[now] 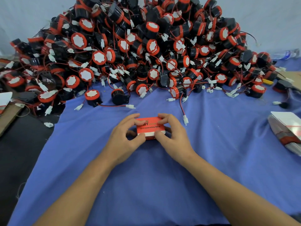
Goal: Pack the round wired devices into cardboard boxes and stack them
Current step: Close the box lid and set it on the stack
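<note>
Fingers (130, 119) of both hands curl round a small red cardboard box (150, 126). The left hand (125, 136) pinches its left end and the right hand (172, 134) its right end, with thumbs on the near edge and fingertips over the far edge. The box sits low over a blue fabric cloth (146, 176), near the middle of it, just in front of a big heap of round black-and-red wired devices (146, 46).

The box's top face is red with dark lettering and has a white band along the near side. Fingertips cover part of the print, and the rest is too blurred to read. I cannot tell whether the box touches the cloth, whether its flaps are closed, or what is inside.

Each device in the heap is a black drum with a red rim and a white face, trailing thin red and black wires to a white plastic connector (185, 119). One such device (92, 97) lies apart at the heap's front edge.

On the right, a stack of flat white-and-red cardboard blanks (286, 129) is cut off by the frame edge. On the left, a brown cardboard sheet (8, 118) is only partly in view.
</note>
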Demonstrator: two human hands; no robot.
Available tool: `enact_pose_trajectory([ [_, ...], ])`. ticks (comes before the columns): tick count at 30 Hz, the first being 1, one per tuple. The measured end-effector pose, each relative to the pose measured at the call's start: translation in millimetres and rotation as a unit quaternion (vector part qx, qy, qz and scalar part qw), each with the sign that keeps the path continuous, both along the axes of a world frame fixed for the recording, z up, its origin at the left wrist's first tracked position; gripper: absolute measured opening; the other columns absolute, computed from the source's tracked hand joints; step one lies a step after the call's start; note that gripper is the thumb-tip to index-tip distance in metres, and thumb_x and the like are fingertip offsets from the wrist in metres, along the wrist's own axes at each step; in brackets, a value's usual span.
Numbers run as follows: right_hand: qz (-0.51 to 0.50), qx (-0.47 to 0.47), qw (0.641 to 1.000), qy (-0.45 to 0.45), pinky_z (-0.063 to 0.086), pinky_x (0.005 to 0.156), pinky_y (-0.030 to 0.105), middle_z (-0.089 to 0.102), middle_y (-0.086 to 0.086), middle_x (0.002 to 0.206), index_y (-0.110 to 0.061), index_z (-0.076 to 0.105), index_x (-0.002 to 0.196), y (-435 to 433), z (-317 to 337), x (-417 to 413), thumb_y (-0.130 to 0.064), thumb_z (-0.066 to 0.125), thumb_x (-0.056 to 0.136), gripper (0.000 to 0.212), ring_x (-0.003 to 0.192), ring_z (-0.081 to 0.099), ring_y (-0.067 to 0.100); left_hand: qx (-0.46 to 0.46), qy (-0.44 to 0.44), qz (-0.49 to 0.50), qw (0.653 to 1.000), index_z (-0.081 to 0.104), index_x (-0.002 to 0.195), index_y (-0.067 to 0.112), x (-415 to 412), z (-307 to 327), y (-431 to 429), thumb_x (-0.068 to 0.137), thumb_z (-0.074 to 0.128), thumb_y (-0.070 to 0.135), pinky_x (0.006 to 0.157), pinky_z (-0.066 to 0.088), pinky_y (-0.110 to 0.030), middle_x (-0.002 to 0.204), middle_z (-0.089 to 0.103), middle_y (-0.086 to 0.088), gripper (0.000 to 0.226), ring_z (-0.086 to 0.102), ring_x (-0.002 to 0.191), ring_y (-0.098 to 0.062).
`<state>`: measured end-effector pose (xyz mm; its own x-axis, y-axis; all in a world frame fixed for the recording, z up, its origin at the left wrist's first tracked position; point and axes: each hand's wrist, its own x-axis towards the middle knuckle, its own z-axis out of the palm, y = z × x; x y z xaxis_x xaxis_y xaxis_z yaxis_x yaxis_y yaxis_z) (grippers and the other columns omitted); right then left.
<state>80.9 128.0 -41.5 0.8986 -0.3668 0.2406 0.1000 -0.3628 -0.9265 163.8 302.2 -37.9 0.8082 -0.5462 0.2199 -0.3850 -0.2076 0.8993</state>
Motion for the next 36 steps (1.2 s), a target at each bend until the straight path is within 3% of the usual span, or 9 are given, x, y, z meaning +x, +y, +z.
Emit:
enact_pose_trajectory([
  [5, 0.008, -0.013, 1.0, -0.025, 0.051, 0.089, 0.015, 0.055, -0.012, 0.13, -0.028, 0.06, 0.118, -1, -1, 1, 0.002, 0.064, 0.09, 0.042, 0.116, 0.057, -0.003, 0.012, -0.077, 0.025, 0.997, 0.068, 0.123, 0.028, -1, -5, -1, 0.089, 0.074, 0.004, 0.082, 0.055, -0.02, 0.144, 0.056, 0.014, 0.042, 0.065, 0.11, -0.008],
  [9, 0.011, -0.039, 0.998, -0.049, 0.05, 0.092, 0.013, 0.054, -0.013, 0.131, -0.038, 0.065, 0.116, -1, -2, 1, -0.002, 0.065, 0.095, 0.042, 0.121, 0.054, -0.005, 0.017, -0.116, 0.033, 0.993, 0.067, 0.125, 0.037, -2, -2, 0, 0.096, 0.069, 0.012, 0.085, 0.053, -0.015, 0.138, 0.058, 0.022, 0.038, 0.058, 0.119, 0.006],
  [12, -0.011, -0.047, 0.997, -0.064, 0.051, 0.093, 0.017, 0.057, -0.018, 0.127, -0.044, 0.064, 0.113, 0, -2, 3, -0.009, 0.066, 0.098, 0.038, 0.122, 0.056, 0.0, 0.017, -0.135, 0.04, 0.99, 0.064, 0.123, 0.045, -4, 1, 1, 0.101, 0.063, 0.019, 0.085, 0.053, -0.013, 0.131, 0.06, 0.032, 0.034, 0.062, 0.114, 0.003],
  [17, -0.01, -0.034, 0.998, -0.054, 0.052, 0.094, 0.019, 0.059, -0.005, 0.135, -0.031, 0.071, 0.106, -2, -5, 2, -0.006, 0.069, 0.096, 0.027, 0.123, 0.057, -0.001, 0.024, -0.144, 0.074, 0.987, 0.075, 0.118, 0.03, -7, -2, -1, 0.094, 0.071, 0.014, 0.088, 0.056, -0.021, 0.145, 0.059, 0.012, 0.029, 0.063, 0.116, 0.003],
  [20, -0.013, -0.02, 0.998, -0.051, 0.049, 0.09, 0.012, 0.059, -0.004, 0.137, -0.026, 0.072, 0.099, -1, -3, 2, -0.002, 0.069, 0.093, 0.024, 0.119, 0.058, -0.005, 0.059, -0.179, 0.092, 0.978, 0.078, 0.118, 0.022, -12, -4, -1, 0.09, 0.075, 0.012, 0.1, 0.051, -0.018, 0.148, 0.057, 0.005, 0.03, 0.064, 0.124, -0.012],
  [23, -0.022, -0.029, 0.998, -0.044, 0.052, 0.094, 0.018, 0.058, -0.005, 0.142, -0.029, 0.074, 0.1, 1, -3, 1, -0.005, 0.068, 0.093, 0.026, 0.122, 0.059, -0.003, 0.086, -0.24, 0.111, 0.961, 0.078, 0.121, 0.016, -17, -4, -3, 0.089, 0.079, 0.013, 0.108, 0.043, -0.021, 0.145, 0.06, -0.005, 0.032, 0.06, 0.131, -0.021],
  [26, -0.057, -0.161, 0.983, -0.067, 0.046, 0.102, 0.013, 0.055, -0.001, 0.149, -0.019, 0.077, 0.112, 8, -2, -5, -0.015, 0.066, 0.095, 0.02, 0.125, 0.055, -0.006, 0.113, -0.357, 0.127, 0.918, 0.077, 0.119, 0.006, -18, -9, -4, 0.092, 0.078, 0.018, 0.103, 0.052, -0.04, 0.132, 0.068, -0.014, 0.03, 0.064, 0.12, -0.034],
  [29, -0.078, -0.329, 0.935, -0.107, 0.046, 0.109, 0.031, 0.06, 0.013, 0.143, -0.003, 0.075, 0.115, 13, -7, -9, -0.008, 0.065, 0.097, 0.021, 0.13, 0.059, 0.025, 0.147, -0.414, 0.125, 0.89, 0.074, 0.124, 0.004, -16, -12, -1, 0.102, 0.059, 0.032, 0.088, 0.058, -0.043, 0.123, 0.069, -0.012, 0.038, 0.062, 0.112, -0.032],
  [36, -0.105, -0.467, 0.869, -0.125, 0.055, 0.066, 0.044, 0.062, 0.011, 0.089, 0.003, 0.073, 0.113, 15, -5, -12, -0.001, 0.068, 0.088, 0.026, 0.078, 0.059, 0.031, 0.177, -0.456, 0.101, 0.866, 0.068, 0.127, -0.003, -17, -16, -4, 0.103, 0.058, 0.011, 0.064, 0.056, -0.046, 0.093, 0.061, -0.011, 0.03, 0.047, 0.088, -0.026],
])
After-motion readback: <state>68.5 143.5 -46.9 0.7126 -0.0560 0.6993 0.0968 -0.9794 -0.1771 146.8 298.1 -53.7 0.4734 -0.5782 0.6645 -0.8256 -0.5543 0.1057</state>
